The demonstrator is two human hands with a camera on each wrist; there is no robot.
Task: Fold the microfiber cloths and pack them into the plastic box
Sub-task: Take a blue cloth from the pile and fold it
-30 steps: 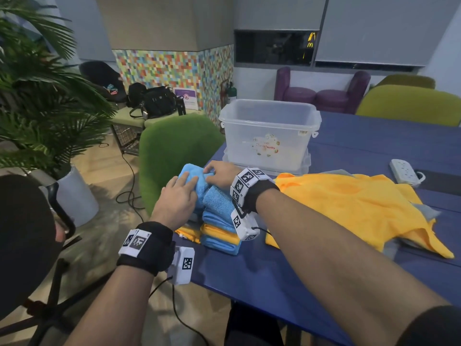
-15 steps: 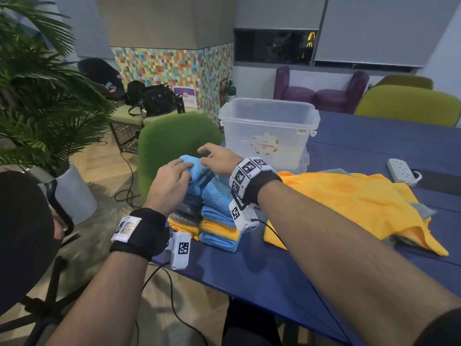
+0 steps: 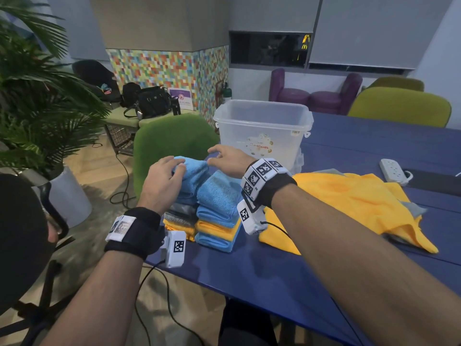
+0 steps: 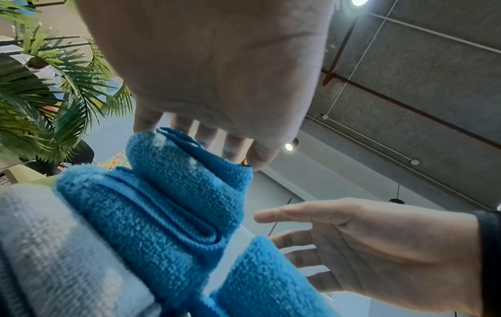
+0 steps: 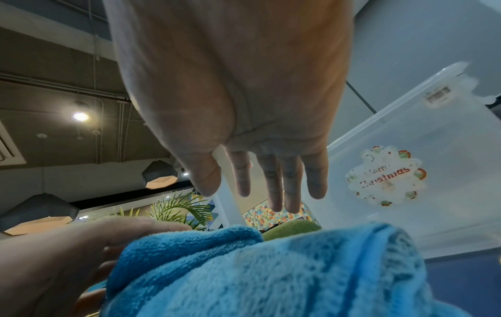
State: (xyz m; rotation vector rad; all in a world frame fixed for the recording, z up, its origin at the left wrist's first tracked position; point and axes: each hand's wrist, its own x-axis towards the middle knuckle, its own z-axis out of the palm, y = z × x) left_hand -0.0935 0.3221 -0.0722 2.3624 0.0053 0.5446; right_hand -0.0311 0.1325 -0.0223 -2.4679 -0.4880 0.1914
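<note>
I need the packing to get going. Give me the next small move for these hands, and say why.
Probably bring the right hand down onto the top blue cloth and take it together with the left hand. The left fingers already pinch the cloth's edge, the right hand hovers open beside it, and the plastic box stands open just behind the stacks.

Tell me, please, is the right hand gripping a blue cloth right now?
No, the right hand hangs above the blue cloth with fingers straight and spread, holding nothing.
</note>
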